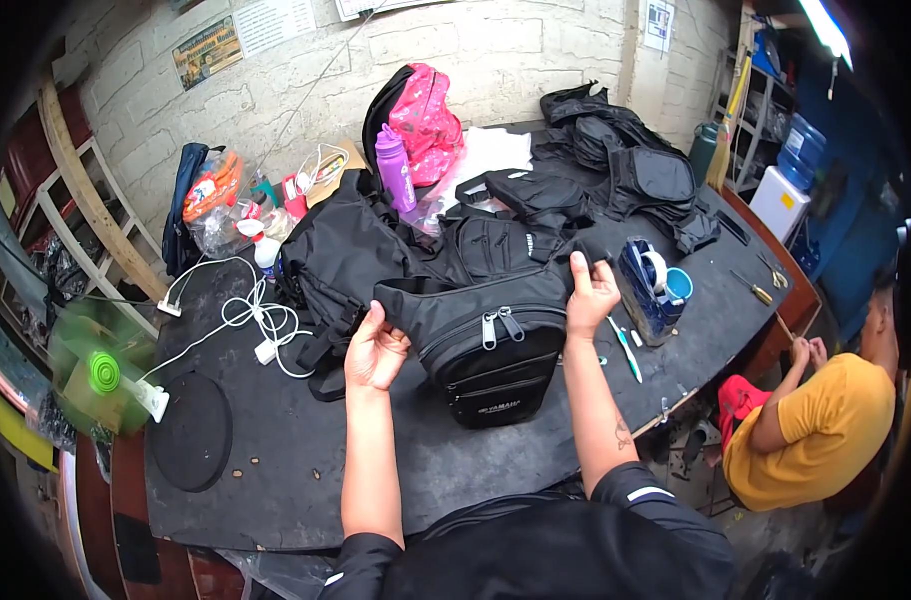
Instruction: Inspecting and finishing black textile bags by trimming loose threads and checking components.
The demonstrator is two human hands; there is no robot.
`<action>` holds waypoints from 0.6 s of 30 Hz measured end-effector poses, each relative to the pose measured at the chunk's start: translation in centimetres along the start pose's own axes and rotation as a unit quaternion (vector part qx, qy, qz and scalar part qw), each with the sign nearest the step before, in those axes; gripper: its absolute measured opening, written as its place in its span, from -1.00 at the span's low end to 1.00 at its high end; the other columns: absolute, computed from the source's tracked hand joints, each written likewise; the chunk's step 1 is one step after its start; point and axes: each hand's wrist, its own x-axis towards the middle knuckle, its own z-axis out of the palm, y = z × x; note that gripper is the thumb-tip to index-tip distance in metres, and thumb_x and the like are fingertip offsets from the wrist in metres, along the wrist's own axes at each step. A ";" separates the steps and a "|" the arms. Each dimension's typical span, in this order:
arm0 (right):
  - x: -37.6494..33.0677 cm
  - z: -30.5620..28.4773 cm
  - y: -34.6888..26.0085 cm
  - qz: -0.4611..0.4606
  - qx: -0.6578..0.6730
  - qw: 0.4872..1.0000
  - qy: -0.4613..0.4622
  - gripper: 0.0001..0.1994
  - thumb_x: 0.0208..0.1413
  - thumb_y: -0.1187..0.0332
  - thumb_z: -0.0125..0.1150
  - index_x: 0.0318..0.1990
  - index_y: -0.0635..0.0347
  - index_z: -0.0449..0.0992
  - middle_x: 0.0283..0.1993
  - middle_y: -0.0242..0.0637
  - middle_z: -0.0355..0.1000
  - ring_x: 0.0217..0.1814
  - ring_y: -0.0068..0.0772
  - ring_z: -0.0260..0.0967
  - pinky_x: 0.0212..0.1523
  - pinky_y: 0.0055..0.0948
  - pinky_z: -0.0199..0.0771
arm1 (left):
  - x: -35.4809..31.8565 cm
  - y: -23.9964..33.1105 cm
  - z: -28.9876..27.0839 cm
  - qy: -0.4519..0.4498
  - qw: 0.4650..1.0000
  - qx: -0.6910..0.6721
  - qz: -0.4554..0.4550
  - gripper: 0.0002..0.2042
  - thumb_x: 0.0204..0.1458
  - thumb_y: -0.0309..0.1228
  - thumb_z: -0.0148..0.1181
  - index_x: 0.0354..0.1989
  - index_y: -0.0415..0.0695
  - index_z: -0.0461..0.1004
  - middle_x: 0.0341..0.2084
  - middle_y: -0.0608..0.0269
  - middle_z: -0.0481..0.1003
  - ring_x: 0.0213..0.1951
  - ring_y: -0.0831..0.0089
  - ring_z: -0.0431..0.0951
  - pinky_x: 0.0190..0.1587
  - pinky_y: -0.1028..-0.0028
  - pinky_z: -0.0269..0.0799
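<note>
A black zippered bag (pixel 496 375) stands on the dark worktable in front of me, its two metal zipper pulls facing up. My left hand (pixel 378 355) is closed on the end of the bag's left side flap, thumb on top. On the other side my right hand (pixel 593 297) pinches the right flap at its upper corner. The flaps are stretched out between my hands. Right behind it lie another black bag (pixel 491 250) with front zippers and a large black backpack (pixel 351 250).
At the back are a pink bag (pixel 426 120), a purple bottle (pixel 396 170) and more black bags (pixel 651 180). A tape dispenser (pixel 651 300) stands right, near a screwdriver (pixel 754 290). White cords (pixel 261 315) and a green fan (pixel 104 372) are left. A person in yellow (pixel 816 430) sits right.
</note>
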 end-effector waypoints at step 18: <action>0.3 -0.9 4.3 0.376 0.264 0.886 -0.065 -0.66 0.18 0.26 0.03 0.02 0.30 0.37 0.00 -0.17 0.42 0.03 -0.25 0.38 0.11 -0.27 0.33 | 3.7 -2.8 0.7 0.303 0.913 0.097 0.255 -0.69 0.07 -0.25 0.18 -0.16 -0.25 0.43 -0.22 0.23 0.48 -0.21 0.43 0.48 -0.03 0.44 0.38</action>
